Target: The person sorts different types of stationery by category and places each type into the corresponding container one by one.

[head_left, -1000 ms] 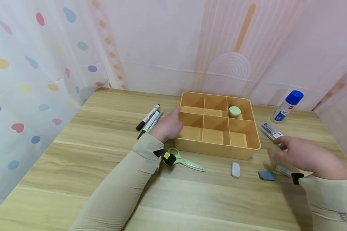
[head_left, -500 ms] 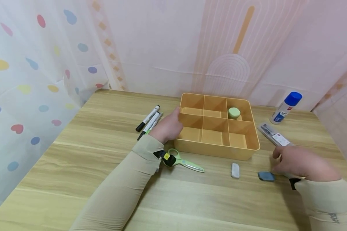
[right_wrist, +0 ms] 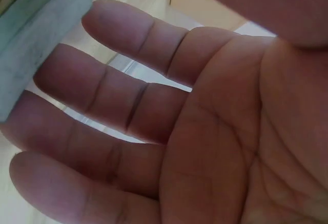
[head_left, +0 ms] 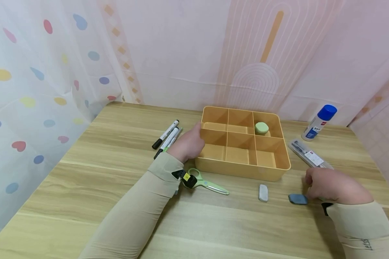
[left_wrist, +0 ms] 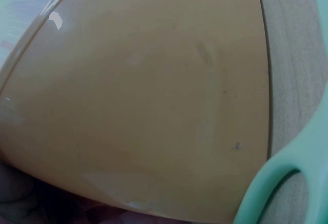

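Observation:
My left hand (head_left: 189,144) holds the left side of an orange six-compartment storage box (head_left: 240,171); the box's smooth wall (left_wrist: 154,90) fills the left wrist view. Just in front of that hand lie green-handled scissors (head_left: 210,186), partly behind the wrist strap. My right hand (head_left: 337,183) is low over the table, right of a blue eraser (head_left: 298,199). In the right wrist view its fingers are spread and nearly straight, fingertips right at a pale green-and-white block (right_wrist: 46,39) that looks like an eraser. A white-grey eraser (head_left: 263,193) lies before the box.
A light green rounded piece (head_left: 261,128) sits in the box's back right compartment. Several markers (head_left: 166,136) lie left of the box. To its right are a clear flat case (head_left: 308,153) and a blue-capped glue bottle (head_left: 319,122). A patterned curtain (head_left: 181,54) hangs behind the table.
My right hand has moved from the clear case toward me and left, down over the pale block. The left hand stays at the box.

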Tool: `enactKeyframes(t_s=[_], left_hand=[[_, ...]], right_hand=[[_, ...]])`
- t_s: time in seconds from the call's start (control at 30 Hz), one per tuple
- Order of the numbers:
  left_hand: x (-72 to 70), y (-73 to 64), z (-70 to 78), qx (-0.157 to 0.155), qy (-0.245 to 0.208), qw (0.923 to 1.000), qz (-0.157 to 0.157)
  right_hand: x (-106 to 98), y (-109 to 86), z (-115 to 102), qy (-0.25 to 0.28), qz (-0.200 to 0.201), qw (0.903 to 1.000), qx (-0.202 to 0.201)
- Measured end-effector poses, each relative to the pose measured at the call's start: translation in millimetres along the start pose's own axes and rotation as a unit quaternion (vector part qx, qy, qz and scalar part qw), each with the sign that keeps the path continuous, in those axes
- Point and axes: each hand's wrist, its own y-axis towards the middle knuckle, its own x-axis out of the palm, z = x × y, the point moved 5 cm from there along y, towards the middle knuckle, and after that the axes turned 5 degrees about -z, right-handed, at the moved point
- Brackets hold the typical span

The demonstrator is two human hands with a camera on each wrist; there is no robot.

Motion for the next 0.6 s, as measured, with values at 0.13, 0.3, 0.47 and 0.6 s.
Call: enactKeyframes(t_s=[0.13, 0.3, 0.47, 0.6], left_hand=[[0.8, 1.0, -1.2, -0.005, -0.007, 1.0, 0.0], [1.0, 1.9, -1.5, -0.009, -0.006, 0.9999, 0.0], [1.2, 1.1, -1.1, -0.009, -0.008, 0.9999, -0.004], [0.9, 0.6, -1.2, -0.009, -0.01, 0.9999, -0.005]], right_hand=[[0.7, 0.9, 0.2, -0.007, -0.001, 1.0, 0.003], [1.9, 3.5, 1.2, -0.02, -0.003, 0.9998, 0.004], [2.0, 5.5, 2.4, -0.026, -0.008, 0.9996, 0.008], [1.8, 5.8, 3.0, -0.029, -0.002, 0.9996, 0.006]])
